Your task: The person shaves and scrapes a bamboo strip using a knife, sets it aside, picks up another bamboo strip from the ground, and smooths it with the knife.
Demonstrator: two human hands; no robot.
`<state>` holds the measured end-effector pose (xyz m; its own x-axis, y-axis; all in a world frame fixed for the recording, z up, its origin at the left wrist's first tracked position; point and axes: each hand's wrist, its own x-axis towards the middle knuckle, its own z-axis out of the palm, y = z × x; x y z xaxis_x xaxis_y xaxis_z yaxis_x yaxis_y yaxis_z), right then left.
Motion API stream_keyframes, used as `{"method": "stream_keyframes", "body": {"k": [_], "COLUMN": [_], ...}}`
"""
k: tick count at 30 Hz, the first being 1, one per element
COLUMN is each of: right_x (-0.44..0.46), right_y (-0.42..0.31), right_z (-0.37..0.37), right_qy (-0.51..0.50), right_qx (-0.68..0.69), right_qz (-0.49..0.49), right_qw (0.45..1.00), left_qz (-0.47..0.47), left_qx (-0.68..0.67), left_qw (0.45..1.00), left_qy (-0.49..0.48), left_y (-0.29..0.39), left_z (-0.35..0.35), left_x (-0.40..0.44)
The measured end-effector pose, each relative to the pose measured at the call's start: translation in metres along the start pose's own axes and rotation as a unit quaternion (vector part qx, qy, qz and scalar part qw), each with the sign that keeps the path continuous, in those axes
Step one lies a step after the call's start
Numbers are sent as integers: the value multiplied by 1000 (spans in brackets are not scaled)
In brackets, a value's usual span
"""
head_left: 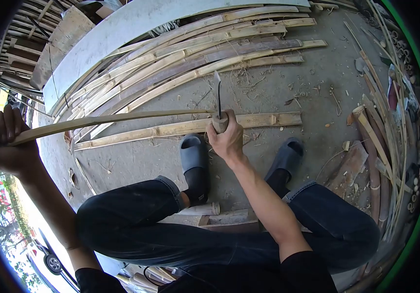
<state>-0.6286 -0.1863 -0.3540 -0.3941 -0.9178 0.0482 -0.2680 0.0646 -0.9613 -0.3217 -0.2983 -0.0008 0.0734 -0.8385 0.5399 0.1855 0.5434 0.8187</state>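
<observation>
At the left edge, my left hand [12,141] is wrapped round a long, thin bamboo strip [102,118], which runs nearly level to the right. My right hand [228,136] grips the wooden handle of a knife [219,100], whose narrow dark blade stands up from the fist. The strip's right end meets the base of the blade, just above the handle. Beneath the strip, a split bamboo piece [171,129] lies on the floor.
Many split bamboo lengths [180,53] lie across the floor ahead, beside a long pale board [117,29]. More bamboo [373,166] is piled at the right. My sandalled feet [194,156] rest on the concrete, with shavings and wood pieces scattered about.
</observation>
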Motion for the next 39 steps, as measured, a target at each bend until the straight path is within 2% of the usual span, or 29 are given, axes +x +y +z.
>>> {"method": "stream_keyframes", "body": {"k": [1,2,4,5,7,10,11,12,14,15,16,17,18,20,22,24,26,28,29,31,32,33,34,38,39], "right_x": [-10,-12,6,-5,-6,17,18,16,8,0,-8,-14,-16,-6,0,9,13,11,7,-4,-4,-3,-1,5,9], "right_y": [46,75,96,99,91,13,-1,-4,-9,3,36,79,100,84,65,45,4,-14,-7,30,56,87,87,67,54], "right_z": [16,22,4,0,-1,-21,-21,-16,-9,-1,15,34,42,39,38,32,16,8,11,23,24,22,19,16,11], "right_qy": [-82,-157,-289,-170,-127,-37,14,14,84,65,71,-45,-160,-156,-167,-94,-91,-42,-41,-74,-70,-136,-202,-144,-117], "right_qx": [-156,-308,-267,-170,-112,-58,-40,-39,41,40,40,-97,-231,-206,-182,-114,-117,-48,-48,-159,-160,-220,-275,-242,-182], "right_qz": [45,89,285,217,181,118,79,81,14,18,18,103,186,208,229,123,120,65,64,84,80,132,186,152,142], "right_qw": [983,934,874,946,969,991,996,996,996,997,996,989,942,943,942,981,982,996,996,981,981,957,922,947,966], "left_qz": [4,-8,-19,-2,-6,-10,-10,-12,-3,-5,4,14,17,17,10,26,27,12,14,11,15,7,-3,-3,-4], "left_qx": [-2,-13,-20,-22,-25,-18,-23,-21,-9,-10,19,46,41,68,76,76,72,46,45,35,30,23,17,17,9], "left_qw": [1000,1000,999,999,998,997,996,996,999,999,1000,998,998,993,993,992,991,996,996,998,998,999,1000,1000,1000], "left_qy": [-1,-18,-41,-47,-50,-77,-81,-82,-31,-35,7,51,49,91,86,99,110,80,81,50,49,33,16,10,16], "left_y": [2,2,5,4,8,6,4,3,-1,-3,-5,-6,-7,-8,-7,-10,-12,-10,-10,-8,-7,-7,-6,-6,-7], "left_z": [2,6,14,13,8,4,-2,-6,-11,-10,-7,-4,-1,0,-5,-3,-5,-13,-12,-8,-7,-7,-8,-9,-15], "left_x": [-2,-4,-5,-3,-11,-3,0,3,6,6,6,5,5,5,3,4,5,7,6,1,1,0,1,1,5]}}
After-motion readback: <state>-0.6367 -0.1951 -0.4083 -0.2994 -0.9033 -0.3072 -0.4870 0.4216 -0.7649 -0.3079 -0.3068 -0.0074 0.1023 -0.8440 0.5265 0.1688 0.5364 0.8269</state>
